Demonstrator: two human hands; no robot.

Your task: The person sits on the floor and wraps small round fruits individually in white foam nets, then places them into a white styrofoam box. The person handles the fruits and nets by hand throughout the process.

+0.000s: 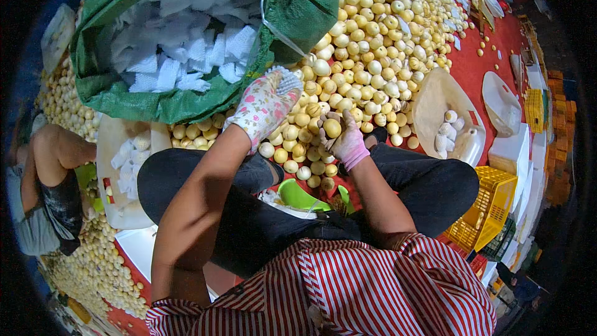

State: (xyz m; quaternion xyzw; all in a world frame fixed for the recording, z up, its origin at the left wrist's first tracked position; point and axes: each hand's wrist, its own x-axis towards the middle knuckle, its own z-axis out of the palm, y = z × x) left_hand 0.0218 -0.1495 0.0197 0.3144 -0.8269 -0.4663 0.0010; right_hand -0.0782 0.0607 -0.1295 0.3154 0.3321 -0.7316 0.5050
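Note:
My left hand point(265, 107), in a flower-patterned glove, grips a white foam net sleeve point(284, 80) beside the rim of a green woven sack point(154, 113). Inside the sack lie many flattened white foam sleeves point(168, 73). My right hand point(343, 137), in a pink and greyish glove, holds a round yellow fruit point(332, 128) in its upturned palm and fingers. Around and beyond both hands spreads a large heap of round, pale yellow fruits point(359, 60), some with dark stripes.
A whitish plastic tub point(466, 142) with net-wrapped fruits stands at the right, another tub point(105, 186) at the left. Yellow crates point(494, 205) and white boxes point(510, 149) line the right side. Another person's bent leg point(58, 154) is at the far left. Red sheeting point(489, 39) covers the floor.

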